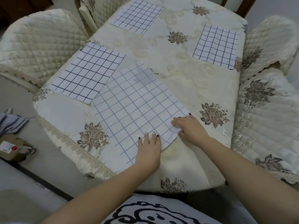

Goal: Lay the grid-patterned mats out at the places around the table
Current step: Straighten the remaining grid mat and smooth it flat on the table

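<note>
Three white mats with dark grid lines lie flat on the cream floral tablecloth (186,81): one at the left (90,71), one at the far end (137,15), one at the right (216,46). A further mat (134,107) with paler grid lines lies slanted at the near edge, its far left corner over the left mat. My left hand (149,149) rests flat on its near edge, fingers spread. My right hand (189,126) pinches its near right corner, which is bunched up.
Quilted cream chairs stand at the left (37,46), the far left (97,10) and the right (268,42). A floral cover (267,120) drapes a seat at the near right. A cardboard box (14,149) sits on the floor to the left.
</note>
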The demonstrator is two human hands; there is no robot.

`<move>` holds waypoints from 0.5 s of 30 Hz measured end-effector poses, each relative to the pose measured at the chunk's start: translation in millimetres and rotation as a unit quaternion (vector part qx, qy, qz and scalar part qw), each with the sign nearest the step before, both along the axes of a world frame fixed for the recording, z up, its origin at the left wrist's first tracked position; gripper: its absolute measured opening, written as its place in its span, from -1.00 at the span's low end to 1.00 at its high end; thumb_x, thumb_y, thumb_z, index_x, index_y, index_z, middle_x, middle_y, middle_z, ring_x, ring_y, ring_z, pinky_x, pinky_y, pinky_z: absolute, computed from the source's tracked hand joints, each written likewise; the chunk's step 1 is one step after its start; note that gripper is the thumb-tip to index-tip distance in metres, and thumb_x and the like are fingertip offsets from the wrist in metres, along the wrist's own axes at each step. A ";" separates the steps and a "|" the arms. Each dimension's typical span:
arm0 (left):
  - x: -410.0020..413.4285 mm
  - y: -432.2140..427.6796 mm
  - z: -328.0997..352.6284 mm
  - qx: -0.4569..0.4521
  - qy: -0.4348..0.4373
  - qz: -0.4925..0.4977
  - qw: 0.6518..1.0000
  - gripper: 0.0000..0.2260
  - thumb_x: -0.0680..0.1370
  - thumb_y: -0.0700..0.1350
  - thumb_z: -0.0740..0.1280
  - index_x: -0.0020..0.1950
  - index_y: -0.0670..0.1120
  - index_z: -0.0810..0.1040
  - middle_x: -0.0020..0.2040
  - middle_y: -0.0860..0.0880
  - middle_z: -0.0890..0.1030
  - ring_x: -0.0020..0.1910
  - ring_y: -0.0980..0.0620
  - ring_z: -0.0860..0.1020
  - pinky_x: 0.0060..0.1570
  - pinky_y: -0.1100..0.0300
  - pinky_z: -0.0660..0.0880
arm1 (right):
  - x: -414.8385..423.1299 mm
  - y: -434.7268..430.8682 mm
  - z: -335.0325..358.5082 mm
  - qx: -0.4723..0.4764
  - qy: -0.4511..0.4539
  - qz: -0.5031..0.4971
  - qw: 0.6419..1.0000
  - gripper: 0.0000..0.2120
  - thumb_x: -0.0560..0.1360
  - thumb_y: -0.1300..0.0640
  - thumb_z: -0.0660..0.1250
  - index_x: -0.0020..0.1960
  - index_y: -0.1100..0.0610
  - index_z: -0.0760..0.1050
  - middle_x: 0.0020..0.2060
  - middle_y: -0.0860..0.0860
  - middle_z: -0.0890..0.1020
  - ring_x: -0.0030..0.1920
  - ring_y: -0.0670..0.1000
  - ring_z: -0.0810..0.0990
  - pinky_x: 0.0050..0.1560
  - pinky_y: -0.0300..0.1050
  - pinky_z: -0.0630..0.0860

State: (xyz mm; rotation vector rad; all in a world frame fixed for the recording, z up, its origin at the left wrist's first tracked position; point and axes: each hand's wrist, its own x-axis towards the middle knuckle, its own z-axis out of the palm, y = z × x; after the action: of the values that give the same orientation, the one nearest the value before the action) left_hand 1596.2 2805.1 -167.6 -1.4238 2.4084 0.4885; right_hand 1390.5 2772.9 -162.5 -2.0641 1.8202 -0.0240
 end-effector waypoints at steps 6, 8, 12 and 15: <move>31.6 -20.5 1.3 0.032 0.177 0.061 0.982 -0.82 0.50 -0.32 0.17 -0.03 -0.21 0.55 0.18 -0.13 0.54 0.33 -0.03 0.42 0.24 0.03 0.41 | -9.4 -10.9 3.5 -0.026 -0.013 -0.038 0.999 -0.82 0.36 0.24 0.29 -0.10 0.03 0.54 -0.13 -0.04 0.63 -0.02 0.04 0.54 0.35 0.05 0.25; 41.6 -29.2 9.7 0.048 0.205 0.125 0.970 -0.82 0.50 -0.26 0.18 -0.26 -0.21 0.51 -0.16 -0.16 0.59 -0.08 -0.07 0.57 -0.12 0.06 0.49 | -9.4 -15.7 10.4 -0.043 -0.045 -0.061 0.996 -0.83 0.32 0.27 0.32 -0.13 0.09 0.57 -0.20 0.00 0.63 -0.14 0.05 0.52 0.22 0.02 0.36; 63.0 -49.5 40.9 0.051 0.223 0.209 0.951 -0.64 0.52 -0.21 0.23 -0.45 -0.09 0.21 -0.48 -0.01 0.26 -0.46 0.05 0.28 -0.45 0.18 0.16 | -5.8 -27.7 22.5 -0.063 -0.132 -0.123 0.982 -0.88 0.38 0.29 0.36 -0.10 0.18 0.61 -0.20 0.02 0.65 -0.14 0.07 0.53 -0.21 -0.14 0.25; 80.4 -65.2 57.0 0.046 0.216 0.237 0.946 -0.71 0.50 -0.20 0.27 -0.43 -0.17 0.38 -0.46 -0.03 0.34 -0.44 0.04 0.33 -0.46 0.20 0.19 | -5.2 -40.8 23.5 -0.077 -0.212 -0.201 0.953 -0.95 0.45 0.16 0.40 -0.18 0.12 0.60 -0.27 0.01 0.63 -0.15 0.06 0.56 -0.18 -0.14 0.32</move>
State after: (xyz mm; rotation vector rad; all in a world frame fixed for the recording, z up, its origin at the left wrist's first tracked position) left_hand 1676.6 2739.9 -110.7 -2.0323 2.2832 1.1155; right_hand 1385.3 2732.1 -139.0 -1.5788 1.9587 -0.6840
